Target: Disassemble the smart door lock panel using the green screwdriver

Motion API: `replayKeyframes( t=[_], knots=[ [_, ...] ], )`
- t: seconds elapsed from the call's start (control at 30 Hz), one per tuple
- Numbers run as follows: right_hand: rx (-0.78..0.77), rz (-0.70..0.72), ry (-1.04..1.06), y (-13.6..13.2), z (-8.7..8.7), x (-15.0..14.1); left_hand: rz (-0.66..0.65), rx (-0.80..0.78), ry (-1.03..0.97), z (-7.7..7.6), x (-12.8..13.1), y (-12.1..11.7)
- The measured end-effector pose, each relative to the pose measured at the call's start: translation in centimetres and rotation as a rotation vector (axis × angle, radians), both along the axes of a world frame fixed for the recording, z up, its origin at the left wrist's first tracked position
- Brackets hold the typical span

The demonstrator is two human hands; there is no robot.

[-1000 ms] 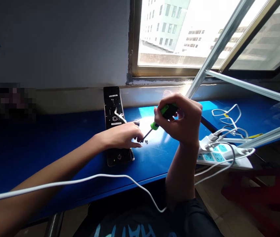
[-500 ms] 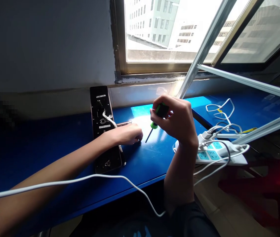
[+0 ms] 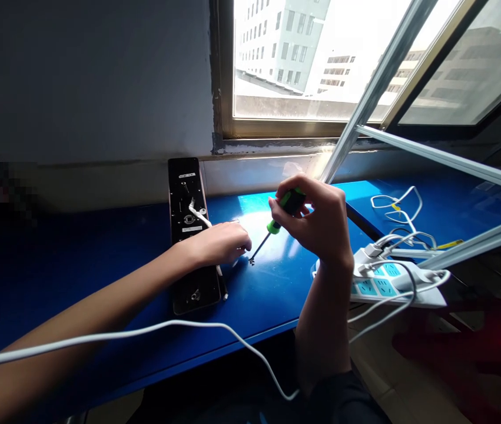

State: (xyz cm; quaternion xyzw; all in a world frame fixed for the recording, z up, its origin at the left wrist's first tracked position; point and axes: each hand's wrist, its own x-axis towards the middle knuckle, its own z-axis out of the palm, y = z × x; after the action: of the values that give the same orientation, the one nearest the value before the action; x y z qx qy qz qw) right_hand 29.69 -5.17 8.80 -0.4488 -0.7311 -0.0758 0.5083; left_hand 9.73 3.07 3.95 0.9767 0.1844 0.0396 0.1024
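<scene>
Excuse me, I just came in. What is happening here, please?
The right hand holds a green-handled screwdriver, its tip at a small dark part on a blue bench. The left hand lies across the edge of a black electronic panel with a white cable. A power strip sits to the right.

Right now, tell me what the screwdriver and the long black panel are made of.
The screwdriver: moulded-looking green and black plastic handle, steel-like shaft. The panel: glossy black face, glass or plastic, with a metallic-looking rim.
</scene>
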Motion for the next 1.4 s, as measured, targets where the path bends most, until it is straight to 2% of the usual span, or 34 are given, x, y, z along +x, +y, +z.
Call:
replayKeyframes(
  t=[0.1,0.17,0.27,0.37,0.47,0.6,0.7,0.8,1.03,1.13,1.27,1.4],
  knots=[
    [-0.023,-0.019,0.025,0.2,0.1,-0.8,0.03,0.092,-0.16,0.5,-2.0,-0.7],
    [-0.083,-0.048,0.018,0.5,-0.1,-1.5,0.097,0.184,-0.336,0.5,-3.8,-1.3],
    [-0.17,-0.145,0.025,1.2,-0.6,-2.7,0.323,0.305,-0.573,-0.3,-6.7,-2.2],
    [-0.23,-0.222,0.087,2.2,-1.4,-4.2,0.493,0.351,-0.612,-2.0,-8.9,-2.9],
    [-0.333,-0.282,0.044,3.1,-2.3,-5.9,0.659,0.285,-0.598,-3.5,-10.1,-3.3],
    [-0.574,-0.362,-0.199,3.9,-3.8,-7.9,0.827,0.047,-0.64,-4.4,-10.6,-3.4],
    [-0.72,-0.35,-0.333,4.1,-5.0,-8.8,0.825,-0.186,-0.733,-4.5,-10.7,-3.1],
    [-0.778,-0.287,-0.393,4.5,-6.1,-9.3,0.765,-0.356,-0.805,-4.6,-10.8,-2.9],
    [-0.827,-0.179,-0.392,5.5,-7.4,-9.2,0.756,-0.345,-0.796,-4.7,-10.9,-2.9],
    [-0.8,-0.165,-0.344,5.6,-6.9,-8.7,0.769,-0.323,-0.77,-4.7,-11.0,-2.7],
    [-0.677,-0.149,-0.238,5.9,-5.1,-8.7,0.772,-0.305,-0.747,-4.7,-11.3,-2.4],
    [-0.543,-0.011,-0.149,7.6,-3.1,-10.3,0.76,-0.319,-0.742,-4.8,-11.5,-2.1]
  ],
)
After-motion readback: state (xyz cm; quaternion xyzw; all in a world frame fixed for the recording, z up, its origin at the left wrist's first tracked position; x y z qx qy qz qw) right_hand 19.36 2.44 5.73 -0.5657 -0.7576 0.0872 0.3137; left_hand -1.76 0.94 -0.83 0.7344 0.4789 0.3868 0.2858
